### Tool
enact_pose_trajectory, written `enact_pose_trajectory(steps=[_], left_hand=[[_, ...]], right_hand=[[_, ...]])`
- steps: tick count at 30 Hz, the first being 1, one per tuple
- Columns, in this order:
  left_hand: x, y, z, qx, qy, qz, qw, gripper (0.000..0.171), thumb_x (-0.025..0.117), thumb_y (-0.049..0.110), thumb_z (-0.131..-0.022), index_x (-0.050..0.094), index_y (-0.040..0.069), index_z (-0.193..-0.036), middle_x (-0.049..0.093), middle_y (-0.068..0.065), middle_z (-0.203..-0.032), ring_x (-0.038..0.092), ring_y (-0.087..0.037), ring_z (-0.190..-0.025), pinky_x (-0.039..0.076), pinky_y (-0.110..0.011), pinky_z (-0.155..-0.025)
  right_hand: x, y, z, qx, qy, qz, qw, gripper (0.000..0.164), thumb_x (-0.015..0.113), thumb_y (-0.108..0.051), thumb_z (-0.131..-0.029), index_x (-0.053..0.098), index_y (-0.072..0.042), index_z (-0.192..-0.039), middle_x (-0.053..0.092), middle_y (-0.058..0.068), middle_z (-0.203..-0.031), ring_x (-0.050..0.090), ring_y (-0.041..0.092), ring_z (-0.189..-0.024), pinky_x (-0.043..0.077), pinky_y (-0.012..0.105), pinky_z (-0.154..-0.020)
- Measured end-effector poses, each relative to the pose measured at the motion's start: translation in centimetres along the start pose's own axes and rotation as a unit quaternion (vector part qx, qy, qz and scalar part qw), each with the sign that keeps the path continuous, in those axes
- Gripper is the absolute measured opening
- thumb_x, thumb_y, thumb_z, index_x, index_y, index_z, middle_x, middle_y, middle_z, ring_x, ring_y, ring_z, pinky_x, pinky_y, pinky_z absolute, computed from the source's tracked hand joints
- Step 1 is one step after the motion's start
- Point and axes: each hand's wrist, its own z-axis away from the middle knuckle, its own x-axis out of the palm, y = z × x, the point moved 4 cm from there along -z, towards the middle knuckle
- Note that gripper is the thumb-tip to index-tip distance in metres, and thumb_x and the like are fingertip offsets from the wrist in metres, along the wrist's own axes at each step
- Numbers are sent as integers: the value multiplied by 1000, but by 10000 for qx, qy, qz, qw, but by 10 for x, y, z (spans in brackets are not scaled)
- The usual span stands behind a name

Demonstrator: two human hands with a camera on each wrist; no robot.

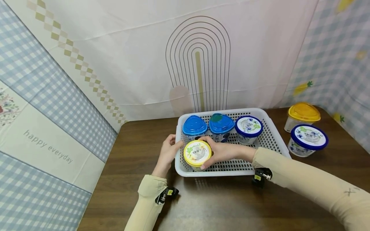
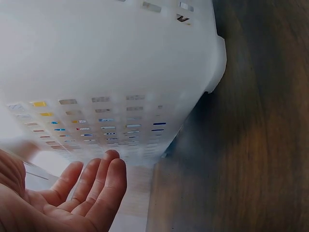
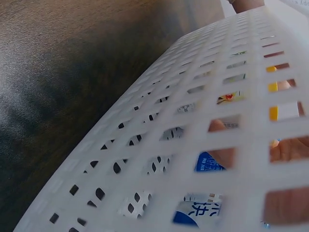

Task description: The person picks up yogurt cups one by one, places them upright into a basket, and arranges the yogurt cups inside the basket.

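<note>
My right hand [image 1: 222,151] grips the yellow-rimmed tub [image 1: 198,154] from its right; left hand [image 1: 167,151], fingers loose, at left end of basket [image 1: 225,173].

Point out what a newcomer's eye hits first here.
Probably the yellow-rimmed tub, gripped by the right hand at the front left of the white basket, with the left hand at the basket's left end. Next, the two bright blue lids side by side behind it, in the basket's back row. Then the orange-yellow lid on a tub outside the basket, on the table at right.
</note>
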Motion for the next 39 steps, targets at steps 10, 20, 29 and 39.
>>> enact_pose_trajectory(steps=[10, 20, 29, 39], left_hand=[[-1, 1, 0, -28, 35, 80, 10000, 29, 64, 13, -87, 61, 4, -115, 67, -15, -108, 62, -25, -89, 55, -35, -74], [-2, 1, 1, -66, 36, 73, 9999, 29, 64, 14, -89, 62, 4, -116, 67, -15, -110, 63, -25, -91, 56, -36, -76], [-1, 0, 1, -37, 8, 32, 10000, 28, 64, 14, -90, 61, 3, -116, 66, -15, -108, 62, -24, -90, 56, -36, -75], [-2, 9, 3, 241, -176, -201, 9994, 30, 64, 10, -92, 59, -2, -119, 67, -20, -109, 66, -25, -89, 58, -39, -76]], right_hand=[[-2, -2, -4, 38, -108, 154, 9998, 112, 86, -44, -77, 10, -19, -156, 51, 13, -137, 53, 28, -121, 41, 51, -105], [2, -3, -5, 36, -238, -57, 9997, 114, 87, -39, -76, 10, -16, -157, 48, 12, -139, 49, 28, -127, 40, 50, -106], [3, -3, -3, -36, -256, -108, 9996, 114, 87, -37, -76, 10, -15, -157, 47, 12, -140, 49, 29, -127, 40, 51, -106], [2, -5, -2, -187, -355, -98, 9991, 116, 87, -32, -77, 7, -11, -158, 42, 16, -145, 47, 32, -129, 40, 53, -107]])
